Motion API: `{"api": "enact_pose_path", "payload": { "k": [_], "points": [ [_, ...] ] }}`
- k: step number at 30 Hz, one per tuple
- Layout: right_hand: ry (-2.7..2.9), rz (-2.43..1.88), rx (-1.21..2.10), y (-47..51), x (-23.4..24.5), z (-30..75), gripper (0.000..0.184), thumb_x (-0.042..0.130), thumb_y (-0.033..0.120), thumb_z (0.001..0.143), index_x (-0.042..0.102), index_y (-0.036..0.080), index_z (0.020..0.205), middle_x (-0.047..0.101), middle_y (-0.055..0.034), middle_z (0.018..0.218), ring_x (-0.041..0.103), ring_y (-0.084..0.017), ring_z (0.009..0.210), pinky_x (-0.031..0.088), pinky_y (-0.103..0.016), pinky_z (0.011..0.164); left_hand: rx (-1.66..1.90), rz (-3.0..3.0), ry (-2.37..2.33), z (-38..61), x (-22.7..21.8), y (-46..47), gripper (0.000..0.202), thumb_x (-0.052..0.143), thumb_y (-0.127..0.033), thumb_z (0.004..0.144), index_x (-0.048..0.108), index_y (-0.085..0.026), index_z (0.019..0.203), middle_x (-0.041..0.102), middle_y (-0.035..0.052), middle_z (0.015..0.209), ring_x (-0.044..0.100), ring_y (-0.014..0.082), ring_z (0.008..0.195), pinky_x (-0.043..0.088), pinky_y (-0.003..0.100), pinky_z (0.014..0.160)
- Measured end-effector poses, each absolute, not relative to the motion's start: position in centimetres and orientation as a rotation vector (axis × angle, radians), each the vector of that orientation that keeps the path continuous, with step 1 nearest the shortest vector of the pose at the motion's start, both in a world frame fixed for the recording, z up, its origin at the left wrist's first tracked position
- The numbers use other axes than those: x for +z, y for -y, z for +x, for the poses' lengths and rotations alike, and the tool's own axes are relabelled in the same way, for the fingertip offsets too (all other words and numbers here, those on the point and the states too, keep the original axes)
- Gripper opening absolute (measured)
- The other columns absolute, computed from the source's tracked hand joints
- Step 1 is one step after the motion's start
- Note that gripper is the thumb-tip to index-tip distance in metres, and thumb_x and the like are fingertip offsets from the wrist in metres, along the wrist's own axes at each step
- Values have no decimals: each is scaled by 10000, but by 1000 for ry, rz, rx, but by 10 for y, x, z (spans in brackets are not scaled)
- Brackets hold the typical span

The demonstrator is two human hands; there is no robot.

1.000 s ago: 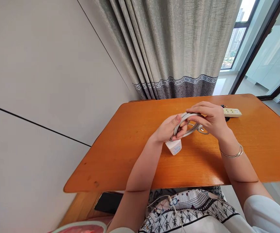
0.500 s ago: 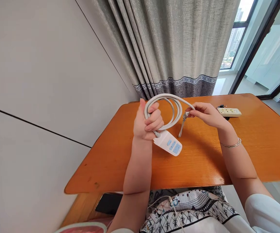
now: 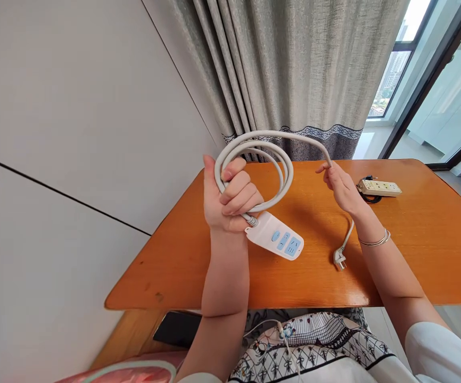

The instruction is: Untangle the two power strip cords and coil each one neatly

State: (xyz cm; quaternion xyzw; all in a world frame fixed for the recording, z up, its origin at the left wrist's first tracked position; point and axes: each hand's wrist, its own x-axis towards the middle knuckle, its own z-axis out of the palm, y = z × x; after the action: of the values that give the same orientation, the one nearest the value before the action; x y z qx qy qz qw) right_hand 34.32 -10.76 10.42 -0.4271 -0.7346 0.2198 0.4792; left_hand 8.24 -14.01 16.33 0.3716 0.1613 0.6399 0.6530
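Note:
My left hand point(image 3: 234, 194) is closed round a coil of thick white power cord point(image 3: 288, 159), held above the table. Below that fist hangs a white power strip point(image 3: 276, 235) with light-blue sockets, tilted down to the right, its cord end against my fingers. My right hand point(image 3: 341, 186) grips the same cord farther along, to the right of the coil. From under it the cord's tail dangles, ending in a white plug point(image 3: 339, 258) with metal prongs over the tabletop.
The wooden table point(image 3: 166, 271) spreads out before me. At its right back lies a second, cream power strip point(image 3: 380, 188) with a black cord point(image 3: 370, 199). A grey curtain point(image 3: 302, 69) hangs behind. A dark phone point(image 3: 178, 329) lies below the table's left front edge.
My right hand has moved right along with the cord, drawing out a wider loop. The plug, earlier by its fingers, now dangles lower. My left hand has shifted slightly left, still holding the coil.

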Motion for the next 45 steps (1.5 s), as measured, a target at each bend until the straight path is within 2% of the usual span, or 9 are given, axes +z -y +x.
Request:
{"api": "enact_pose_path", "payload": {
  "k": [6,9,13,18,24,30,36,40,45],
  "points": [
    [2091,-1376,621,124,112,319,458,293,429,1077,673,175,1098,717,-73,985,646,-191,906,442,-298,845,1483,785,-343,90,174,143,550,301,-650,1022,299,-226,671,219,-112,392,58,39,254,130,189,266],
    [2271,-1578,543,137,120,303,434,281,393,1085,657,178,1087,752,-109,1040,695,-228,967,454,-308,839,1488,758,-392,98,180,145,575,238,-650,1028,287,-215,655,453,-64,442,127,26,254,140,180,263],
    [2497,-1762,309,156,125,282,371,296,365,1080,600,162,1142,765,-139,977,739,-287,903,478,-338,743,1555,755,-456,107,181,145,594,246,-630,1032,295,-198,627,773,54,825,395,26,299,190,171,261],
    [2634,-1830,195,173,128,266,305,342,214,1049,513,103,1276,758,-186,1013,755,-311,973,540,-367,754,1658,764,-404,116,174,142,582,258,-513,1069,375,-182,605,782,100,1126,752,131,684,371,148,342],
    [2622,-1732,230,173,123,268,531,349,163,1022,291,45,1536,702,-239,1213,726,-308,1062,560,-407,853,1917,792,-467,118,170,137,550,448,-587,1003,401,-186,629,748,81,1249,766,152,861,457,146,435],
    [2595,-1577,202,165,108,272,671,308,99,993,131,50,1639,626,-226,1250,687,-259,1008,535,-369,858,2245,690,-609,102,176,132,573,364,-601,1027,394,-192,627,724,-30,1316,762,157,1007,445,166,453],
    [2570,-1467,-140,172,112,268,521,354,337,1067,415,272,1580,650,-99,1018,600,-159,709,390,-271,584,2296,939,-673,90,163,119,553,440,-679,968,490,-205,687,673,16,1407,768,180,1018,508,185,491],
    [2563,-1097,-404,179,114,273,410,406,296,1064,621,259,1410,637,-43,841,516,-132,635,292,-281,535,2165,1188,-752,94,149,111,547,466,-767,901,603,-242,831,646,41,1445,771,197,997,533,216,479],
    [2348,-696,-569,184,118,284,331,415,201,1062,712,192,1206,572,11,712,463,-102,603,315,-269,548,2013,1316,-757,107,144,115,623,550,-813,821,671,-235,1020,584,91,1507,770,172,711,495,237,413]
  ]
}}
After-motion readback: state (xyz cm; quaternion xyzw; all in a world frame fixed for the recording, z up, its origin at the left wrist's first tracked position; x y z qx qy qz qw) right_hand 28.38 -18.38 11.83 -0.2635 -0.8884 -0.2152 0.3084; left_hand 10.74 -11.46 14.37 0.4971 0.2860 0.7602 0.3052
